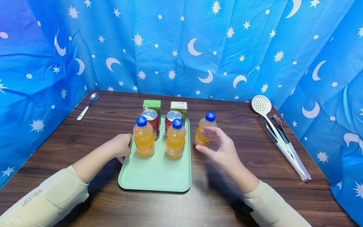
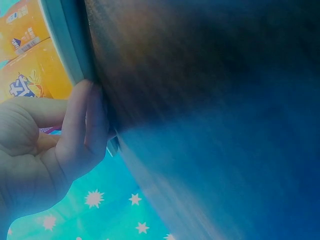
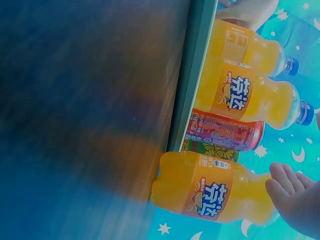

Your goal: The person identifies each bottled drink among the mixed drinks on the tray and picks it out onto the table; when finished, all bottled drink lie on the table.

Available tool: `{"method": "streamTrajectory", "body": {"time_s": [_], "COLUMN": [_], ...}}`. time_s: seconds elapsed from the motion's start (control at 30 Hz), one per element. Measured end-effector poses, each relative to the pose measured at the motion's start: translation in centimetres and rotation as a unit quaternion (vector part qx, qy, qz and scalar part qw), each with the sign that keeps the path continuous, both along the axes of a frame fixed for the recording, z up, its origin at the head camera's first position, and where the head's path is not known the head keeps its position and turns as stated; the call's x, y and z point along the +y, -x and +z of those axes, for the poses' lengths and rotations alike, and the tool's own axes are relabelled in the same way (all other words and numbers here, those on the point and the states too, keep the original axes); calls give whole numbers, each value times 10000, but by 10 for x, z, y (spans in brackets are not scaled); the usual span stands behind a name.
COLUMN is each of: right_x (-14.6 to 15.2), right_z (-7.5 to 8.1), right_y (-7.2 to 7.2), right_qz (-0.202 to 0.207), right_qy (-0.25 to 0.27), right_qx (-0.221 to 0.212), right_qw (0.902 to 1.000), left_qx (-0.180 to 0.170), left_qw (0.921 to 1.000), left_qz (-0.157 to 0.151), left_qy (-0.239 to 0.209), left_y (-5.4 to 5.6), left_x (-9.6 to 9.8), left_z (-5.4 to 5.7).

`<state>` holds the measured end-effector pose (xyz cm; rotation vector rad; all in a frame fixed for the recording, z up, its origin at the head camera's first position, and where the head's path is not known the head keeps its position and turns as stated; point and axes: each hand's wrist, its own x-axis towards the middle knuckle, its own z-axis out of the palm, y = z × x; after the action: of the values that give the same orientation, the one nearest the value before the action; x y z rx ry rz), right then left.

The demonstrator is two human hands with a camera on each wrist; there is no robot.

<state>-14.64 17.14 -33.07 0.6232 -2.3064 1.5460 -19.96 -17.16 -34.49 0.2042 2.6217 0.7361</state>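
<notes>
My left hand [image 1: 122, 145] grips the left rim of a pale green tray [image 1: 156, 176], its fingers bent at the edge in the left wrist view. Two orange soda bottles with blue caps, a left one [image 1: 144, 143] and a right one [image 1: 175, 143], stand upright on the tray. Behind them are two red soda cans [image 1: 153, 123]. A third orange soda bottle [image 3: 195, 187] stands on the table just right of the tray. Beside its upper part is my right hand [image 1: 222, 146], fingers loosely spread and thumb apart; whether it touches the bottle I cannot tell.
Two drink cartons, one green [image 1: 152, 103] and one white-topped [image 1: 179, 105], stand at the tray's far end. A spoon [image 1: 87, 107] lies far left on the wooden table [image 1: 227, 201]. At right lie a white skimmer [image 1: 261, 104] and tongs [image 1: 292, 154]. Starry blue cloth surrounds the table.
</notes>
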Motion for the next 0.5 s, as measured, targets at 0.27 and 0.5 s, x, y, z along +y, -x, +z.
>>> {"method": "streamTrajectory", "body": {"time_s": [0.27,0.5], "right_x": [-12,-18], "right_z": [18,29], "right_y": [-11,-16], "right_qz": [83,124], "right_qy": [15,49], "right_qx": [91,-27], "right_qw": [9999,9999], "left_qx": [-21,-18], "left_qw": [10000,10000], "left_qz": [20,45], "left_qy": [-10,-7], "left_y": [0,0], "left_x": [0,0], "left_z": [-1,-1]}}
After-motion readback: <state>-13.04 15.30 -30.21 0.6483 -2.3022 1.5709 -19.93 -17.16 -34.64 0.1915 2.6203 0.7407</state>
